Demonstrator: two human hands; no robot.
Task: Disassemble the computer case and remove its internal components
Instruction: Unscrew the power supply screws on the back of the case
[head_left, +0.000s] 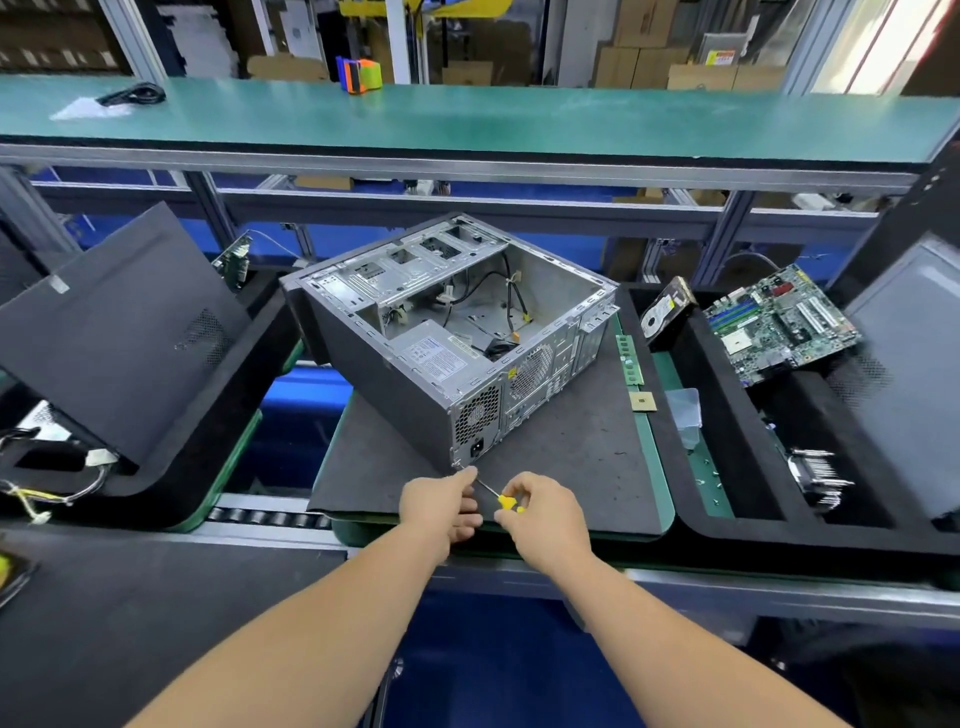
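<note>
An open grey computer case (415, 374) lies on its side on a dark mat (571, 457), rear panel towards me. Inside it are a power supply (441, 358) and loose cables (488, 296). My right hand (540, 514) grips a yellow-handled screwdriver (506, 501) whose thin shaft runs up-left to the case's lower rear corner. My left hand (441, 506) has its fingers curled, fingertips at the shaft's tip by that corner. A RAM stick (629, 358) and a CPU chip (641, 401) lie on the mat to the right.
A right-hand tray (727, 499) holds a motherboard (779, 322), a hard drive (665, 317) and a heatsink (815, 475). A black side panel (119, 332) leans in the left tray with cables (52, 493) below it. A green shelf (467, 124) runs across above.
</note>
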